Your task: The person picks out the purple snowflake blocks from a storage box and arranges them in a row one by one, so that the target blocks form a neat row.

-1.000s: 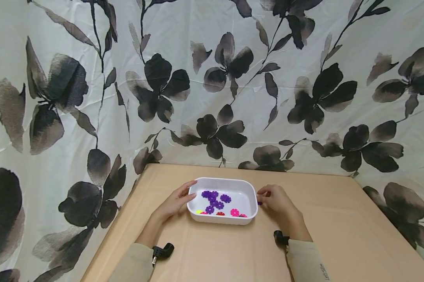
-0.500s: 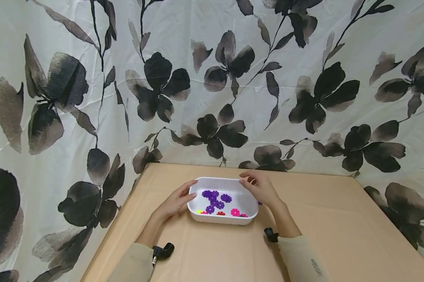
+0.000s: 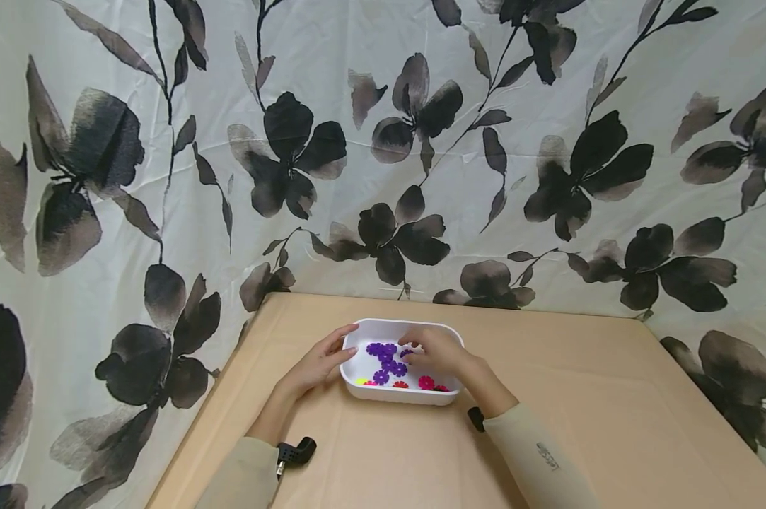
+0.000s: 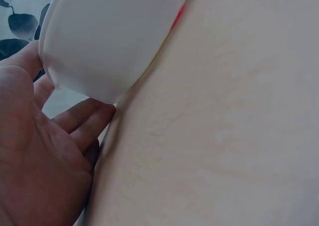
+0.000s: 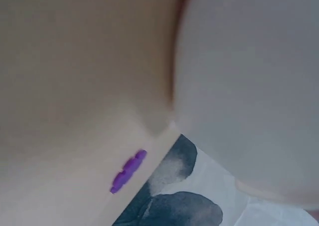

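A white plastic tray (image 3: 398,398) stands on the table, holding several small purple flower-shaped pieces (image 3: 381,377). Along its near side lie pink, red and yellow ones, including a pink flower-shaped piece (image 3: 426,382). My left hand (image 3: 312,364) holds the tray's left end, thumb at the rim and fingers against the outer wall. Over the right part of the tray reaches my right hand (image 3: 440,351), its thumb and fingertips apart around a purple flower-shaped piece (image 3: 406,353). The right wrist view shows the tray's outside wall (image 5: 249,96), but not the fingertips.
One purple flower-shaped piece (image 5: 128,171) lies on the table outside the tray, visible in the right wrist view. The tan tabletop (image 3: 612,417) extends to the right and in front. A floral curtain (image 3: 472,177) hangs behind it.
My right hand has moved from beside the tray's right end, up over the rim, and left into the tray. The left hand keeps its hold on the tray.
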Available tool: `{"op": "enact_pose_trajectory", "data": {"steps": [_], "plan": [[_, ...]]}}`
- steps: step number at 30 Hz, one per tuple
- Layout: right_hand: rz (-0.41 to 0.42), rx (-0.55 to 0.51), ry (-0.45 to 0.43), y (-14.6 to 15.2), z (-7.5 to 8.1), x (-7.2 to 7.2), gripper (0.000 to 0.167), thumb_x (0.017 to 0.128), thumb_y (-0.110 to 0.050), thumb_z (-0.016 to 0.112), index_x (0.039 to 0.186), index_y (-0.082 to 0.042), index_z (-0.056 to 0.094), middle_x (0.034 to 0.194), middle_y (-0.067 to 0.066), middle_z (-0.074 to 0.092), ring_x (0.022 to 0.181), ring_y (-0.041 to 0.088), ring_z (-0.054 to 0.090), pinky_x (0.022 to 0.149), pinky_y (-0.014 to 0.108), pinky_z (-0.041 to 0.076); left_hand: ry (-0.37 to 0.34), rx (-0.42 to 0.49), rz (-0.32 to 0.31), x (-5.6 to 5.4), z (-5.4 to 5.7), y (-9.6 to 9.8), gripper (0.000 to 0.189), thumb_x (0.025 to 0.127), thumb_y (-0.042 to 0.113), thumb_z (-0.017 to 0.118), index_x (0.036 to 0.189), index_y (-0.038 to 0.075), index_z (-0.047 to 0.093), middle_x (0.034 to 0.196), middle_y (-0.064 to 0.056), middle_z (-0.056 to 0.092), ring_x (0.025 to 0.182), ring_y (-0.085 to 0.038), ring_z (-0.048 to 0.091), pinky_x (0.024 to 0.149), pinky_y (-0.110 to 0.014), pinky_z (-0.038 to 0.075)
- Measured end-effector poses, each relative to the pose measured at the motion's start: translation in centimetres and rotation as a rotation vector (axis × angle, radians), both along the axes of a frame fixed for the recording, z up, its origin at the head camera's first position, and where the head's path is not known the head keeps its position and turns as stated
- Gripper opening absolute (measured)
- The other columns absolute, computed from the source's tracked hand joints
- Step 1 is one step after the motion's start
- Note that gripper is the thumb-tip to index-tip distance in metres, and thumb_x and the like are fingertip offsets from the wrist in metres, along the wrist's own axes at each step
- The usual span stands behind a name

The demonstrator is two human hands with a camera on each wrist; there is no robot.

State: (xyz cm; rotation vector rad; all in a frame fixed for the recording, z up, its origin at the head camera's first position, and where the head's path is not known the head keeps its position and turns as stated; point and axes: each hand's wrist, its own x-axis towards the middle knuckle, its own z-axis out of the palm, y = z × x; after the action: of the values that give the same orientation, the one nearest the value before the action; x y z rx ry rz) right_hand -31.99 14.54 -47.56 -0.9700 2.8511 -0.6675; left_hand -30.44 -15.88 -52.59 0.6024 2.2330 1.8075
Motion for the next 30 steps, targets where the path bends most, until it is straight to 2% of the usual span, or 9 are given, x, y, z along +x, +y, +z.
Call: {"op": "enact_pose_trajectory", "data": {"steps": [4,14,21,25,30], "plan": [[0.007,0.026,0.005,-0.1,-0.7,0.3,0.032,0.096,-0.020,0.076,0.126,-0.007,0.075,0.122,0.007,0.076,0.116,0.024,0.070,0.105,0.045,0.056,0.001,-0.003,0.001,0.0,-0.1,0.1,0.060,0.106,0.030,0.061,0.161,0.021,0.039,0.173,-0.006,0.025,0.160,-0.038,0.017,0.128,-0.053,0.020],[0.046,0.025,0.094,-0.5,-1.7,0.4,0.022,0.093,-0.003,0.076,0.114,-0.007,0.080,0.111,0.008,0.079,0.109,0.023,0.073,0.100,0.042,0.059,-0.002,-0.008,-0.001,-0.1,-0.1,-0.1,0.060,0.107,0.032,0.061,0.161,0.023,0.038,0.173,-0.007,0.023,0.161,-0.037,0.015,0.128,-0.053,0.020],[0.033,-0.006,0.028,-0.4,-1.7,0.1,0.020,0.092,-0.002,0.077,0.111,-0.007,0.079,0.108,0.006,0.076,0.102,0.020,0.069,0.098,0.042,0.058,0.000,-0.020,-0.001,-0.1,-0.2,-0.1,0.061,0.107,0.033,0.060,0.162,0.021,0.037,0.174,-0.007,0.023,0.161,-0.037,0.015,0.128,-0.054,0.021],[0.049,-0.052,-0.030,-0.4,-1.6,-0.1,0.016,0.090,0.002,0.077,0.104,-0.006,0.077,0.102,0.007,0.072,0.095,0.019,0.064,0.090,0.039,0.058,0.004,-0.014,-0.002,0.0,0.0,0.0,0.061,0.107,0.032,0.060,0.162,0.020,0.037,0.173,-0.007,0.024,0.161,-0.036,0.015,0.128,-0.053,0.020],[0.043,-0.086,-0.089,-0.2,-1.5,-0.4,0.016,0.088,0.003,0.079,0.100,-0.006,0.076,0.098,0.008,0.069,0.090,0.019,0.063,0.080,0.028,0.054,0.006,-0.012,0.000,0.0,0.1,0.0,0.060,0.107,0.031,0.060,0.162,0.020,0.037,0.173,-0.006,0.025,0.160,-0.036,0.017,0.129,-0.052,0.019]]}}
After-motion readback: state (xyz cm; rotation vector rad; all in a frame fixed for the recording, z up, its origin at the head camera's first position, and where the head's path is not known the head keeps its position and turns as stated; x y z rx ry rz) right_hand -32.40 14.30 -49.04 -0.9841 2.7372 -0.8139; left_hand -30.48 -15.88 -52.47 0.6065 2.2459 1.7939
